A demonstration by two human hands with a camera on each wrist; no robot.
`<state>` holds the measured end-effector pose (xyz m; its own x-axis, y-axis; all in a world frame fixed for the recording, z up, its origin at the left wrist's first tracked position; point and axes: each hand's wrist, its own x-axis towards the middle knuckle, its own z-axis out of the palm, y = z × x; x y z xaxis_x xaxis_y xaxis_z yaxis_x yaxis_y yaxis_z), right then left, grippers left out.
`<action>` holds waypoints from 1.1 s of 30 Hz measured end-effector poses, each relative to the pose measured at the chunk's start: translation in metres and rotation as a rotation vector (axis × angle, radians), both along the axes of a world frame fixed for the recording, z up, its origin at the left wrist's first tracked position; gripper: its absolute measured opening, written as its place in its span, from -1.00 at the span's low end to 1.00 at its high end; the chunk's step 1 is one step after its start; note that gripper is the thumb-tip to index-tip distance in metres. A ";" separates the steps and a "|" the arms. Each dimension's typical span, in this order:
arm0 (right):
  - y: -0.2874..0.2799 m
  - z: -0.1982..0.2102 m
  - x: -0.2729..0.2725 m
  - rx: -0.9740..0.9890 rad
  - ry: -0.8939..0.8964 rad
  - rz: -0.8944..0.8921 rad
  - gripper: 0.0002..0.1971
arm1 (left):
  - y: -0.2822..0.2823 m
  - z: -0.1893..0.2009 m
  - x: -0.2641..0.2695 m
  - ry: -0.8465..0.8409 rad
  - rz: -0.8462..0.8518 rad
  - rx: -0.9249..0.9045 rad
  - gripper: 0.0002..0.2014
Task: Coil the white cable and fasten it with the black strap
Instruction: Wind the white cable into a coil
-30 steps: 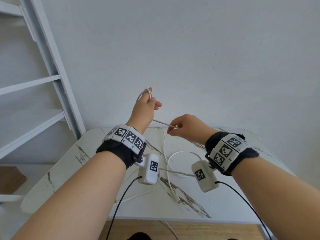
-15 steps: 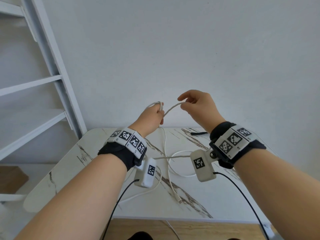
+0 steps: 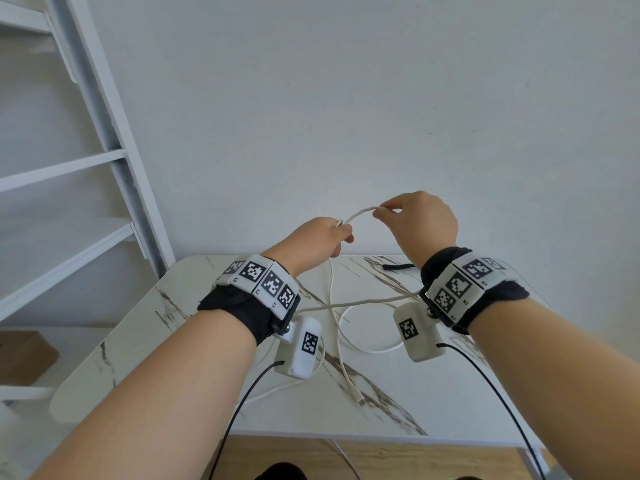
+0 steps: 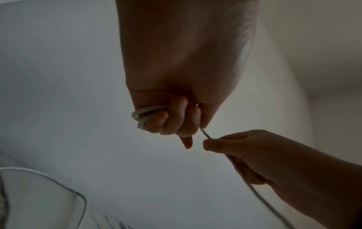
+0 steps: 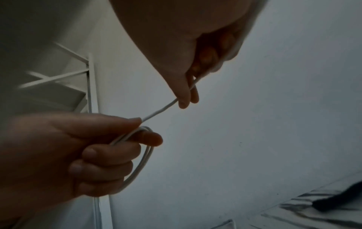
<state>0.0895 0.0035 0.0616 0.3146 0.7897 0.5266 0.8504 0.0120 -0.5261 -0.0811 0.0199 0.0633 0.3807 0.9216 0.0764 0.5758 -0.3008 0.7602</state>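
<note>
Both hands are raised above the table. My left hand (image 3: 322, 237) grips a small coil of the white cable (image 4: 143, 117), its loops wrapped over the curled fingers (image 5: 109, 155). A short span of cable (image 3: 358, 213) arcs from it to my right hand (image 3: 415, 220), which pinches the cable (image 5: 166, 106) between thumb and forefinger. The loose remainder of the cable (image 3: 349, 341) hangs down and lies in curves on the marble table (image 3: 138, 341), its plug end (image 3: 356, 396) near the front. The black strap (image 3: 398, 266) lies flat at the table's far side, below my right wrist.
A white ladder-like shelf frame (image 3: 104, 133) stands left of the table against the plain wall. Black sensor leads (image 3: 242, 393) hang from both wrist cameras. Wooden floor (image 3: 381, 455) shows beyond the table's near edge.
My right hand rose from low near the table to the left hand's height, carrying the cable up and over. The left hand dropped slightly and shifted right, still holding its coil.
</note>
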 end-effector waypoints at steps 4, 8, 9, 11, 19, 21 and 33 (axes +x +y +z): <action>0.001 0.002 0.001 -0.077 -0.001 0.006 -0.77 | -0.003 0.001 -0.003 -0.127 -0.047 -0.116 -0.68; 0.005 -0.006 0.000 -0.066 0.011 0.054 -0.82 | -0.011 0.005 -0.004 -0.259 -0.132 -0.215 -0.68; 0.007 -0.009 0.000 -0.067 0.024 0.074 -0.81 | -0.011 0.006 -0.004 -0.308 -0.160 -0.234 -0.68; 0.008 -0.015 0.000 -0.105 0.042 0.113 -0.79 | -0.011 0.006 -0.005 -0.417 -0.211 -0.270 -0.67; 0.008 -0.043 -0.005 -0.254 0.097 0.233 -0.86 | -0.004 0.012 -0.006 -0.869 -0.278 -0.396 -0.63; 0.007 -0.049 -0.010 -0.260 0.076 0.256 -0.88 | -0.005 0.012 -0.004 -0.934 -0.276 -0.416 -0.62; -0.008 -0.060 -0.032 -0.453 -0.113 0.455 -0.82 | -0.004 0.019 0.002 -1.225 -0.086 -0.414 -0.85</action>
